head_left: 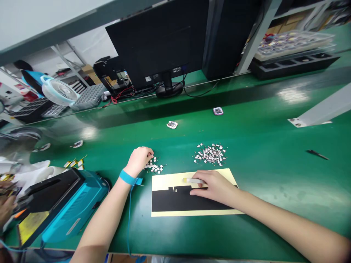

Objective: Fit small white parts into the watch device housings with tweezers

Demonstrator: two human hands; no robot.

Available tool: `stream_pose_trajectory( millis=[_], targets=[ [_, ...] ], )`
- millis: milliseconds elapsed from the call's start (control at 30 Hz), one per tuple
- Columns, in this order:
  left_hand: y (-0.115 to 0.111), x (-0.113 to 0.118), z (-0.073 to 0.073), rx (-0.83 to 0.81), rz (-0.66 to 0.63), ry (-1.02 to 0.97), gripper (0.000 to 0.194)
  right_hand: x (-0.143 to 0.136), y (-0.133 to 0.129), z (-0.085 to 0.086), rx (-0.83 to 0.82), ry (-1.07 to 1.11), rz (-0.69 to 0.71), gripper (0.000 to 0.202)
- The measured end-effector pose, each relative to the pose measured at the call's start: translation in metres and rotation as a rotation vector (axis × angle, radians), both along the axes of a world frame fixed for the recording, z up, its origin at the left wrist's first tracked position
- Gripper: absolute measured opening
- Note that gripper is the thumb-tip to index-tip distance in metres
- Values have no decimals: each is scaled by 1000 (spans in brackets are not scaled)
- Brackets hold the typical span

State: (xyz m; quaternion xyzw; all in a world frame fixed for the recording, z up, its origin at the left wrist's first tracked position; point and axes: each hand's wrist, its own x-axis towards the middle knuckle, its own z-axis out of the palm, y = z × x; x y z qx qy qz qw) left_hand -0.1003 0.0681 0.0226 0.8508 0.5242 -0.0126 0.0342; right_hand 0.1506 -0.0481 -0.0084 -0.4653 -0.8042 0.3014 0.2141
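My left hand point(139, 159), with a blue wrist strap point(128, 178) and cord, reaches to a small pile of white square parts with short leads point(156, 168). Its fingers are pinched together, and whether a part is between them is hidden. My right hand point(212, 185) is closed around a short, pale, pen-like tool with a yellowish end point(192, 180). It rests over a pale yellow sheet point(164, 180) that carries a black strip point(167, 201) with a notched upper edge. Behind the sheet lies a larger heap of similar small parts point(211, 154).
A blue and black machine point(74, 204) stands at left, beside another person's hand point(7, 210). Farther back are a monitor point(161, 44) and a small fan point(60, 89). A metal post point(326, 106) and a black pen-like object point(317, 154) are at right.
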Motion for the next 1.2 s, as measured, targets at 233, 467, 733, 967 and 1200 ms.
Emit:
stream_pose_trajectory(
  millis=[233, 467, 733, 967, 1200],
  targets=[
    [2, 4, -11, 69, -38, -33, 24, -5, -3, -3, 43, -179, 97, 21],
    [-14, 22, 0, 130, -25, -457, 17, -12, -13, 1, 128, -407, 48, 19],
    [-66, 83, -33, -128, -130, -1034, 17, -15, -18, 6, 133, -562, 77, 14],
    [-65, 82, -39, -132, -91, -1002, 17, -14, -18, 2, 127, -551, 115, 37],
    [-75, 88, -35, -272, -87, -1016, 22, -18, -19, 5, 65, -535, 78, 30]
  ],
)
